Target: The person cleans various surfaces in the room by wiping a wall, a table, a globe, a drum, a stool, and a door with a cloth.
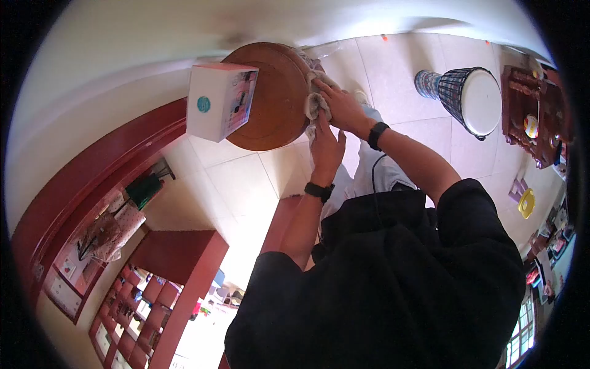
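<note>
A round brown wooden table or stool top (279, 98) stands by the wall, with a white box (212, 101) on it. A crumpled pale cloth (314, 106) lies against the round top's right edge. My left hand (326, 150) holds the near part of the cloth with its fingertips, thumb apart. Farther along the same edge, my right hand (341, 106) has its fingers bent over the cloth, partly hiding it. Both wrists wear dark bands.
A djembe drum (461, 92) lies on its side on the tiled floor to the right. Beyond it stands a dark red wooden shelf (522, 111) with a ball on it. A yellow object (526, 203) is at the far right. A red-framed doorway (190, 289) opens at the lower left.
</note>
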### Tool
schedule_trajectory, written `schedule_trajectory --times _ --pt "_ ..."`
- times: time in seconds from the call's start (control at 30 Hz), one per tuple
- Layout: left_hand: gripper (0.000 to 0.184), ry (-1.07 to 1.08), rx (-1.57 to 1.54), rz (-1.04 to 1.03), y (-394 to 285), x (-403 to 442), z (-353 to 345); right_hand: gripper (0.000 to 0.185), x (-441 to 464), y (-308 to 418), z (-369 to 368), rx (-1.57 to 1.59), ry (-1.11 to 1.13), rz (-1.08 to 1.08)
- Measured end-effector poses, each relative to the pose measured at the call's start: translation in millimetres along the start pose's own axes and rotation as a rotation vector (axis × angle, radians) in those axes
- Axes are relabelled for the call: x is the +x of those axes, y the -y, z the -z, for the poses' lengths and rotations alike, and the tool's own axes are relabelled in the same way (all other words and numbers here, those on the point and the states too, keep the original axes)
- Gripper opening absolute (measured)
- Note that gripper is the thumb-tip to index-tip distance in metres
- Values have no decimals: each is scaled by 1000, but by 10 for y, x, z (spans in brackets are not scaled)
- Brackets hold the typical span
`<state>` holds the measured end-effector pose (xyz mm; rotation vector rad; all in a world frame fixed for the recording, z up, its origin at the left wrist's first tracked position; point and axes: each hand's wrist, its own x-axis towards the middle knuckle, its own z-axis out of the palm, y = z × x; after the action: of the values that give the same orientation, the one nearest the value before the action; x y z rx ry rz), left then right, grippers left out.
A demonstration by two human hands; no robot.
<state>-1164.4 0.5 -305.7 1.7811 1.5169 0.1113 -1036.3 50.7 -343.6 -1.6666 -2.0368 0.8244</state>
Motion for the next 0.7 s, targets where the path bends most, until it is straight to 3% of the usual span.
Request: schedule_trajectory --times 0.23,0.27,0.33,0.4,0.5,0.63,0.7 --pt "83 46 -126 -122 576 -476 364 51 -282 752 -496 -86 -61 -186" --pt "83 91 -122 -54 641 -538 406 58 -333 860 -558 -46 -78 -204" --pt "84 81 -91 -135 873 -593 435 60 -349 1147 -572 26 -83 -313" --pt "85 106 -101 -178 1021 -686 522 50 -400 1299 -734 -41 -152 -330" --pt "84 41 -89 -251 1232 -841 624 51 -466 1436 -995 -77 -145 -368" --pt "87 109 -202 -224 1457 -982 893 54 -436 1840 -1109 -16 -138 -490" --pt "89 145 -278 -231 1665 -1030 910 54 -473 2000 -1150 -7 -177 -428"
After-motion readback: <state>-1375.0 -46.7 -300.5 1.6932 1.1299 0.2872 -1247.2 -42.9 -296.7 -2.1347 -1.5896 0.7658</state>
